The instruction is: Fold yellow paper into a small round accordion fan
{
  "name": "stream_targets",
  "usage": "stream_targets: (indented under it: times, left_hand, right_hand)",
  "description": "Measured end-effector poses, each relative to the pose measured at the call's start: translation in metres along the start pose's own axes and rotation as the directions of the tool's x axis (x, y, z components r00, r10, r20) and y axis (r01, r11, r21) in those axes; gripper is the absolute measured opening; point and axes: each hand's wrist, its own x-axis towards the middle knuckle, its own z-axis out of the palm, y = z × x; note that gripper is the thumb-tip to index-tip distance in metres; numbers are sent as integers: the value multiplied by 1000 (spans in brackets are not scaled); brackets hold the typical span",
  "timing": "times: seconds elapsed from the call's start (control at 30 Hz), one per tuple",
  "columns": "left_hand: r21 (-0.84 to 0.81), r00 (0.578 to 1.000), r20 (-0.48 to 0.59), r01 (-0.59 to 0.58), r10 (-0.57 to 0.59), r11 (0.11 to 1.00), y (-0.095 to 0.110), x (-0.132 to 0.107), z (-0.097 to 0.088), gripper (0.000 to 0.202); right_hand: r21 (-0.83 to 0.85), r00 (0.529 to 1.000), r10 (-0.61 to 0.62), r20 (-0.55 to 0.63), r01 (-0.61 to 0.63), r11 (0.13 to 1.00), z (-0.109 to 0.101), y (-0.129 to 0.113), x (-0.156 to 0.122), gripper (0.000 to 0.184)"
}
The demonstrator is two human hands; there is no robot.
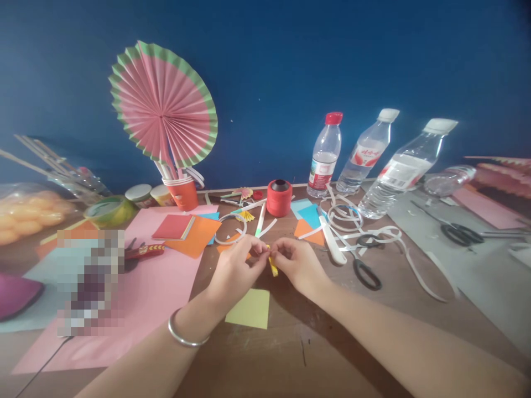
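The narrow folded strip of yellow paper (272,267) sits between the two grips. The fingertips of the left hand (234,269) and the right hand (299,263) are both clamped on its upper end, each equally near. Its long axis runs downward, leaning slightly toward the right grip, and the bright free end hangs just below, above the brown wooden worktop (290,354). A pale yellow-green paper square (249,308) lies beneath the left grip.

One camera sits on the person's head. It looks forward and down, over both bare arms, at the brown wooden table (290,354). The left hand (234,268) and right hand (298,264) are close, in the middle. Far off, at the top, stands the dark blue wall (290,66).
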Motion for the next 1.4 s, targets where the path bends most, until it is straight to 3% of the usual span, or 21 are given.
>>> stream_targets:
  times: [0.13,0.23,0.37,0.6,0.93,1.1,1.4]
  left_hand:
    - [-111,993,30,120,-117,987,2,2,0,14]
    - [-273,965,92,263,-247,925,2,5,1,17]
    - [-426,936,153,352,-317,834,3,7,2,17]
    - [-582,920,184,385,-345,717,0,9,4,21]
    - [-662,904,208,411,-374,627,-3,8,5,22]
    - [-689,886,217,436,-409,579,-2,10,4,24]
    - [-635,895,170,420,-413,648,-3,9,6,23]
  right_hand:
    - [-19,999,-30,-29,29,999,0,-4,-3,11]
    - [-65,992,-114,-45,111,992,-1,-8,-6,8]
    - [-168,966,-253,-58,241,956,-2,-11,-8,10]
    - [-186,943,-327,-58,312,932,-2,-10,-6,14]
    - [-196,934,-319,-161,287,938,-2,-9,-8,10]
    - [-251,917,-375,-135,334,909,-3,-12,-10,10]
    - [-280,911,-389,-139,341,898,-3,-10,-8,7]
